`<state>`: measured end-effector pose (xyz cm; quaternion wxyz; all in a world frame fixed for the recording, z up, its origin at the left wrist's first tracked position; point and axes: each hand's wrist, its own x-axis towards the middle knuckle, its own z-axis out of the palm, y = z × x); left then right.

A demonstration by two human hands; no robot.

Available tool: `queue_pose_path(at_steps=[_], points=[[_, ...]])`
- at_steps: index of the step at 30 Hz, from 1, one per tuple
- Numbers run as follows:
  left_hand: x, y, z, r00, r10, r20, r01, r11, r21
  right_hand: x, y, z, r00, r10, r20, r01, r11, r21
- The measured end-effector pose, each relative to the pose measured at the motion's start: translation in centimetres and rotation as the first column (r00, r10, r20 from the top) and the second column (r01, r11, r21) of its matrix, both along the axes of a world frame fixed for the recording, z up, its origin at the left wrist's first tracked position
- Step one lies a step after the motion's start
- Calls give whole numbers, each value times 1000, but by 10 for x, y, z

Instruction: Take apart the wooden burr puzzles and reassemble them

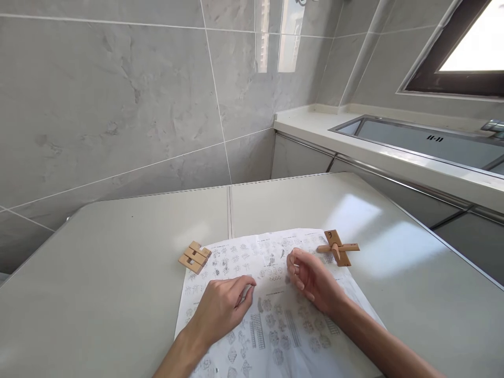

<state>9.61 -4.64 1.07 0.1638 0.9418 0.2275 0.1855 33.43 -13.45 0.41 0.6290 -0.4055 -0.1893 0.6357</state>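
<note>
A large white sheet of paper (pixel 271 299), printed with rows of small diagrams, lies on the table under both hands. My left hand (pixel 226 302) rests on its left half, loosely curled with a gap between thumb and forefinger; nothing shows in it. Over the right half is my right hand (pixel 313 281), turned on its side with bent, parted fingers and no object in them. Flat slotted wooden puzzle pieces (pixel 195 257) sit together at the sheet's upper left edge. Near its upper right corner, a wooden puzzle assembly (pixel 336 248) has pieces crossing each other.
The pale table (pixel 110 283) has a seam running toward the grey tiled wall (pixel 118 105). To the right, a counter (pixel 303 123) with a metal sink (pixel 425 142) stands beyond the table's edge. A dark-framed window (pixel 468 47) is at the upper right.
</note>
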Motion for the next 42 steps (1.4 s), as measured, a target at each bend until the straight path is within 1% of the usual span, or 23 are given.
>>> queue_pose_path(at_steps=[6, 10, 14, 16, 19, 21, 24, 26, 29, 32, 34, 36, 38, 40, 42], points=[[-1, 1, -4, 1000, 6, 10, -6, 1000, -7, 9, 5, 0, 974, -77, -213, 86, 996, 29], [-1, 2, -4, 1000, 9, 3, -9, 1000, -20, 13, 4, -1, 933, -135, -332, 159, 986, 45], [-1, 3, -4, 1000, 7, -3, -7, 1000, -20, 18, 1, -4, 889, -191, -415, 240, 968, 68], [-1, 3, -4, 1000, 6, -3, -6, 1000, -14, 21, -1, -6, 856, -200, -477, 270, 960, 81], [-1, 3, -4, 1000, 7, -6, -7, 1000, -12, 24, -1, -10, 781, -196, -593, 306, 948, 89], [-1, 3, -3, 1000, 7, -6, -7, 1000, -12, 26, -1, -13, 747, -192, -636, 320, 943, 91], [-1, 3, -3, 1000, 3, -5, -3, 1000, -15, 29, 0, -16, 749, -186, -636, 324, 940, 107], [-1, 3, -4, 1000, 3, -5, -3, 1000, -12, 30, -1, -17, 789, -182, -586, 316, 939, 133], [-1, 3, -5, 1000, 9, -4, -9, 1000, -5, 32, -2, -15, 853, -175, -492, 292, 941, 172], [-2, 2, -5, 1000, 11, -7, -11, 1000, -19, 30, -2, -11, 886, -150, -439, 253, 949, 186], [-2, 1, -5, 1000, 9, -4, -10, 1000, -27, 26, -2, -8, 914, -112, -391, 198, 962, 187], [-2, 1, -5, 1000, 9, 5, -9, 1000, -26, 20, -1, -6, 945, -39, -324, 101, 979, 178], [-3, 1, -5, 1000, 4, 15, -4, 1000, -15, 12, -2, -5, 967, 67, -247, -28, 987, 156], [-3, 1, -6, 1000, -3, 28, 3, 1000, -1, 4, -4, -7, 968, 174, -179, -152, 980, 130], [-3, 0, -6, 999, -5, 39, 5, 1000, 7, -2, -8, -8, 958, 267, -104, -257, 961, 101]])
